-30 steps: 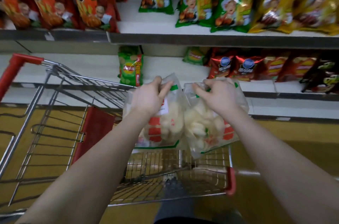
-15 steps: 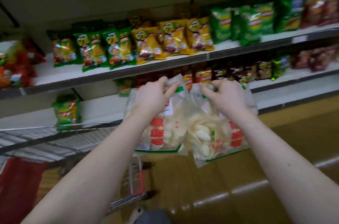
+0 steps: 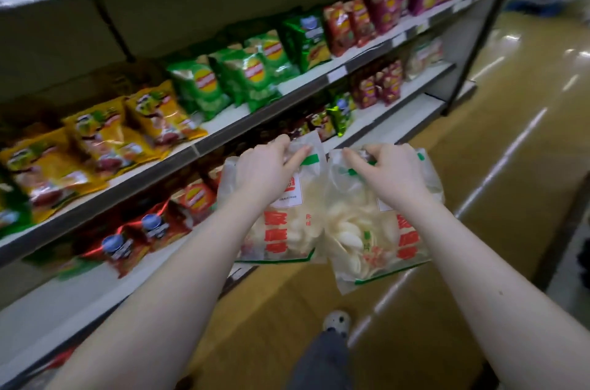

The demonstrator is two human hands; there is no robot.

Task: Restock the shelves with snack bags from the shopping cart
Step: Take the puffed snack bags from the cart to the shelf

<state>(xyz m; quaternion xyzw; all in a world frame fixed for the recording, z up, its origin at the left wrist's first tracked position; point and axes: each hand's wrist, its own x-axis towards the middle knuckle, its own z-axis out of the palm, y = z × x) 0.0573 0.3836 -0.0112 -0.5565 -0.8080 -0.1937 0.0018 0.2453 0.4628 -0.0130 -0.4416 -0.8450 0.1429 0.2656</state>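
Note:
I carry two clear snack bags of white crackers with red lettering and green trim, side by side in front of me. My left hand pinches the top of the left bag. My right hand pinches the top of the right bag. Both bags hang over the floor, just off the front edge of the lower shelf. The shopping cart is out of view.
The shelving unit runs along my left, with yellow bags, green chip bags and red bags on the middle shelf, and red bags below. The yellowish aisle floor stretches right. My foot shows below.
The view has swung right along the aisle, and the cart has left the frame. Both hands keep their hold on the bags, which now hang further along the shelves.

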